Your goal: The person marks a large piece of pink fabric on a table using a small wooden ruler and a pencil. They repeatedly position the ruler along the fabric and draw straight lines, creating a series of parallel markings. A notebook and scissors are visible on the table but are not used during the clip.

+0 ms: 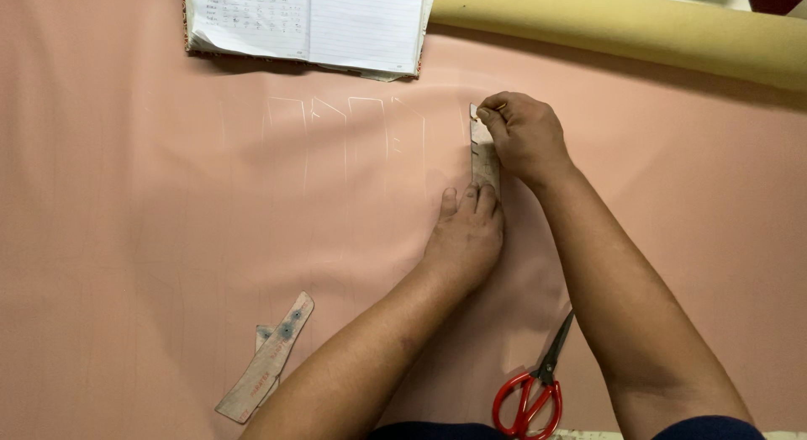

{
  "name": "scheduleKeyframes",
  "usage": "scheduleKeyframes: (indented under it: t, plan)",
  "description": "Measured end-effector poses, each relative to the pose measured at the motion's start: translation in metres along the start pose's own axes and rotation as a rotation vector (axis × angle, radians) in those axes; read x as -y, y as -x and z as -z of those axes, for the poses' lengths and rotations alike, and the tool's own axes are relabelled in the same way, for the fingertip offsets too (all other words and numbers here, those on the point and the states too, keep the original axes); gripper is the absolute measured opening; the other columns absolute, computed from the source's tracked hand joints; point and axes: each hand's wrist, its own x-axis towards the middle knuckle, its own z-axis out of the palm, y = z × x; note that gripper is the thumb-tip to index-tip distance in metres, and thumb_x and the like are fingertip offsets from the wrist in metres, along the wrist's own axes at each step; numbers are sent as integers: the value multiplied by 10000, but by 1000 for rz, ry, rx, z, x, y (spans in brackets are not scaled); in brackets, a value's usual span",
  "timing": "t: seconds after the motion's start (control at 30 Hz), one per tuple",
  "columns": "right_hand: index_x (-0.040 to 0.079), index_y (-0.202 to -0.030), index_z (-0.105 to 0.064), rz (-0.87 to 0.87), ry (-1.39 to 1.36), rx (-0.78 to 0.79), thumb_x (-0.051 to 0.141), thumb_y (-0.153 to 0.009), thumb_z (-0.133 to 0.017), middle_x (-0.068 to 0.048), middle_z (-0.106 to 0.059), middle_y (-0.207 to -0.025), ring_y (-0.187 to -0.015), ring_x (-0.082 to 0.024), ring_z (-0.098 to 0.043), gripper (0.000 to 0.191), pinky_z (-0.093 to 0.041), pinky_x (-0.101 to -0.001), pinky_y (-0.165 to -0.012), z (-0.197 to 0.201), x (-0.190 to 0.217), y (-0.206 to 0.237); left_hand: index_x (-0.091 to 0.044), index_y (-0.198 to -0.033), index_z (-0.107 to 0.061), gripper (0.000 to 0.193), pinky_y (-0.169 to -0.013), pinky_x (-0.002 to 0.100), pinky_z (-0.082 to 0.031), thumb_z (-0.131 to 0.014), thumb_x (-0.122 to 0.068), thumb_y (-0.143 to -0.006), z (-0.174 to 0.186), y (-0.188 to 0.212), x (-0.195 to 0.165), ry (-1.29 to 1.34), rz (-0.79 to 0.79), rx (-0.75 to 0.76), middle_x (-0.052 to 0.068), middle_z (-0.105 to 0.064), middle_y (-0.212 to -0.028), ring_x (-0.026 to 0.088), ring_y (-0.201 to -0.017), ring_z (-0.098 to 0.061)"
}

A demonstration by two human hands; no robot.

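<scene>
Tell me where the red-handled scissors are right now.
In the head view, the red-handled scissors lie on the pink sheet at the bottom edge, just inside the right forearm, blades pointing up.

Under your left hand (465, 237) lies a narrow, worn, greyish strip template of stiff card (483, 154), set lengthwise away from you on the pink sheet of smooth material (126, 196) that covers the whole work surface. Your left fingertips press flat on the strip's near end, pinning it down. Your right hand (525, 133) is curled at its far end, pinching a small pale marking piece (477, 114) against the strip's top left corner; what kind of marker it is cannot be told. Faint white outlines (349, 133) of the same narrow shape stand in a row on the pink sheet just left of the strip.
</scene>
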Motion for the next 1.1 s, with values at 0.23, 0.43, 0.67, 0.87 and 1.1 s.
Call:
scheduleKeyframes:
  t: [0.23, 0.43, 0.67, 0.87, 1.1]
  plan:
    - [54, -1051, -753, 22, 52, 23, 234, -1014, -687, -135, -759, -1000, -900, -282, -736, 196, -571, -387, -804, 0, 1, -12, 53, -1273, -627, 419, -1129, 572, -347, -511, -151, -925, 6, -4, -1, 29, 12, 60, 229, -512, -1417, 360, -1344, -493]
    - [57, -1054, -743, -18, 60, 0, 254, -1031, -666, -119, -758, -1026, -893, -264, -732, 213, -573, -380, -801, -8, -3, -24, 56, -1303, -596, 449, -1130, 569, -332, -516, -155, -914, 11, -5, 2, -2, -3, 120, 224, -494, -1422, 355, -1344, -485]
    - [49, -1042, -757, -14, 182, 2, 247, -1035, -678, -144, -753, -981, -866, -303, -719, 213, -554, -410, -786, 11, -16, -10, 39, -1298, -596, 404, -1135, 585, -328, -502, -140, -949, 16, -2, 2, 61, 20, 92, 184, -514, -1413, 322, -1356, -485]
    - [44, -1057, -749, -65, 52, -27, 225, -1026, -682, -128, -759, -992, -874, -258, -740, 195, -573, -376, -788, 21, -21, 15, 5, -1311, -602, 390, -1136, 570, -311, -496, -133, -962, 17, -1, 4, 33, 1, 111, 150, -526, -1408, 286, -1361, -485]
    - [48, -1046, -756, -70, 65, -14, 220, -1008, -688, -115, -761, -961, -828, -231, -739, 189, -586, -359, -766, 26, -7, 88, -101, -1231, -620, 326, -1124, 612, -273, -605, -153, -909, 20, -5, 15, 150, 37, 210, 83, -491, -1473, 214, -1391, -447]
